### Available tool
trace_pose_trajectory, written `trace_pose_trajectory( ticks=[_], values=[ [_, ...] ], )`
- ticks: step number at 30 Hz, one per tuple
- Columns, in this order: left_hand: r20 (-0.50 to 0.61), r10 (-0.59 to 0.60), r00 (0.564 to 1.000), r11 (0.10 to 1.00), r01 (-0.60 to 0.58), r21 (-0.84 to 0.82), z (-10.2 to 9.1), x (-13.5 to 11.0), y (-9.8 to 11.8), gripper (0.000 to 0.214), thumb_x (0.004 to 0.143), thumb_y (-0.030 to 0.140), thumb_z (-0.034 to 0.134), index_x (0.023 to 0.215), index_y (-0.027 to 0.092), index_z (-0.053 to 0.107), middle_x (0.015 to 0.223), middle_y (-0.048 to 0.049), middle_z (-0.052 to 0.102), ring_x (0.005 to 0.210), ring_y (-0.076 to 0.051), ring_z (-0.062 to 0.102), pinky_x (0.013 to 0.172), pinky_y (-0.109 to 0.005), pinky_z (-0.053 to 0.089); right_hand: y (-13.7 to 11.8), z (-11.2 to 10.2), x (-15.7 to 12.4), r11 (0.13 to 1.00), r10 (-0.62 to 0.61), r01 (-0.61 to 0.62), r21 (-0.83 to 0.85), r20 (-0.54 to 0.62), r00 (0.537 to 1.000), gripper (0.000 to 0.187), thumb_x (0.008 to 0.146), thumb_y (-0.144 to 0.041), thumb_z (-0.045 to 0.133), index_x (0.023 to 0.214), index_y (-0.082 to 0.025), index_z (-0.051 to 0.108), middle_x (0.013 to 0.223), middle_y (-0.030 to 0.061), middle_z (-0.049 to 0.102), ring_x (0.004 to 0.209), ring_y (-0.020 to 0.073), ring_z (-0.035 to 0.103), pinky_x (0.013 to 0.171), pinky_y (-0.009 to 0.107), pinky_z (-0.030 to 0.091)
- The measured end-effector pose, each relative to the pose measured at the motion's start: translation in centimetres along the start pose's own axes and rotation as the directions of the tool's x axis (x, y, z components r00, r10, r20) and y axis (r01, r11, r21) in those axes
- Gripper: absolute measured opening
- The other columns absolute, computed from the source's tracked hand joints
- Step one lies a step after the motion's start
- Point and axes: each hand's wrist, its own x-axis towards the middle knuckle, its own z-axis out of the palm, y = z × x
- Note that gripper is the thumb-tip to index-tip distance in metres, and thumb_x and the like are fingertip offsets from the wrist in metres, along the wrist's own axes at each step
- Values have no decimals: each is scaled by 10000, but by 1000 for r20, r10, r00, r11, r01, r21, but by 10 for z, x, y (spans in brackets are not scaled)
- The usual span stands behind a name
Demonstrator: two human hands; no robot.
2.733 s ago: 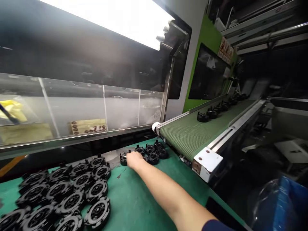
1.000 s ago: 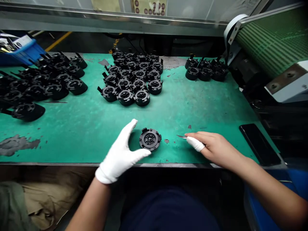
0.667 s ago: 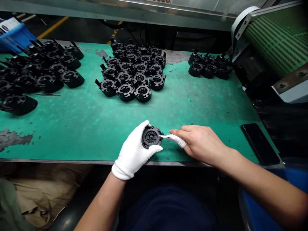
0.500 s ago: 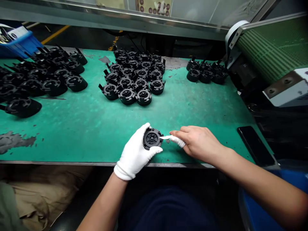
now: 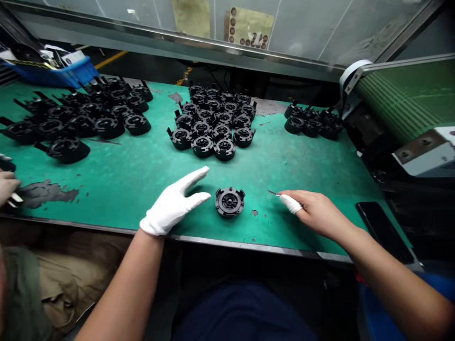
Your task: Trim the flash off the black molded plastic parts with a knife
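Observation:
A round black plastic part [image 5: 229,202] with raised clips lies on the green table mat, near its front edge. To its left, my left hand [image 5: 177,201] in a white glove is open, thumb and fingers spread, apart from the part. On the other side, my right hand [image 5: 309,208] is closed on a small thin blade [image 5: 273,192] that points left toward the part without touching it. White wrapping covers a digit of that hand. How the blade's handle sits inside the fingers is hidden.
Clusters of similar black parts stand at the middle [image 5: 213,123], left [image 5: 106,125] and back right [image 5: 313,124]. A phone [image 5: 386,232] lies right, below a green conveyor [image 5: 412,87]. A blue bin [image 5: 67,71] is back left. A co-worker's hand [image 5: 7,184] shows far left.
My left hand has let go of the black part and moved left. The part now rests on the mat. My right hand has drawn the blade away to the right. The view has shifted.

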Motion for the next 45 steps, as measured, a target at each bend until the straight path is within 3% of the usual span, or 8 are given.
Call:
trace_pose_trajectory(
  ticks=[3, 7, 12, 17, 21, 32, 38, 45],
  values=[
    [-37, -37, 999, 999, 36, -24, 13, -16, 2, 891, 788, 554, 747, 1519, 211, 370, 1579, -124, 416, 1454, -313, 410, 1219, -494, 340, -12, 4, 8, 997, -64, 64, 53, 17, 998, 371, 950, -251, 483, 1263, -281, 681, 1220, 40, 741, 1037, 231, 714, 845, 346, 563],
    [-31, -45, 999, 994, 48, 100, 52, -26, 16, 1077, 677, 600, 816, 1547, 248, 287, 1615, -122, 348, 1483, -343, 351, 1229, -535, 314, -31, 2, 21, 985, -151, 146, 93, 51, 987, 386, 940, -224, 492, 1286, -271, 657, 1214, 38, 739, 1037, 221, 705, 873, 336, 547],
    [-92, -16, 996, 986, 31, 166, 76, -23, 16, 1073, 713, 542, 814, 1555, 220, 233, 1540, -136, 457, 1434, -322, 439, 1214, -490, 360, -27, 9, 29, 995, -75, 74, 67, 18, 997, 363, 961, -256, 476, 1283, -266, 645, 1243, 30, 722, 1068, 233, 686, 880, 347, 526],
    [-106, 12, 994, 979, 10, 204, 76, -21, 10, 1051, 726, 544, 800, 1549, 213, 237, 1500, -126, 502, 1414, -320, 464, 1211, -477, 367, -1, 47, 31, 983, 117, -137, -125, -162, 980, 390, 955, -233, 463, 1321, -205, 595, 1132, 84, 732, 1014, 271, 684, 775, 356, 498],
    [-100, 23, 995, 974, 1, 229, 77, -21, 10, 1046, 736, 540, 793, 1550, 214, 224, 1494, -122, 505, 1409, -316, 468, 1209, -475, 374, 3, 67, 30, 975, 91, -150, -166, -320, 943, 297, 971, -247, 449, 1208, -197, 621, 1029, 83, 735, 912, 252, 677, 736, 346, 459],
    [-108, 34, 994, 971, -7, 238, 75, -19, 13, 919, 750, 458, 799, 1492, 206, 320, 1438, -125, 548, 1373, -320, 500, 1180, -503, 413, 9, 71, 28, 985, 6, -76, -155, -408, 913, 263, 901, -201, 527, 1142, -214, 631, 925, 30, 710, 787, 204, 643, 682, 303, 426],
    [-100, 55, 994, 970, -30, 241, 72, -17, 16, 849, 751, 410, 797, 1449, 172, 378, 1430, -129, 548, 1353, -290, 512, 1176, -448, 416, 9, 71, 29, 986, 15, -79, -146, -392, 920, 234, 922, -212, 516, 1118, -206, 643, 863, 20, 683, 750, 195, 625, 670, 299, 422],
    [-99, 107, 989, 957, -76, 279, 71, -15, 17, 835, 761, 396, 786, 1439, 146, 366, 1395, -151, 567, 1306, -301, 536, 1155, -480, 420, 10, 71, 28, 986, 5, -67, -151, -379, 926, 234, 935, -223, 522, 1136, -196, 638, 905, 41, 698, 756, 194, 637, 672, 293, 436]
  ],
)
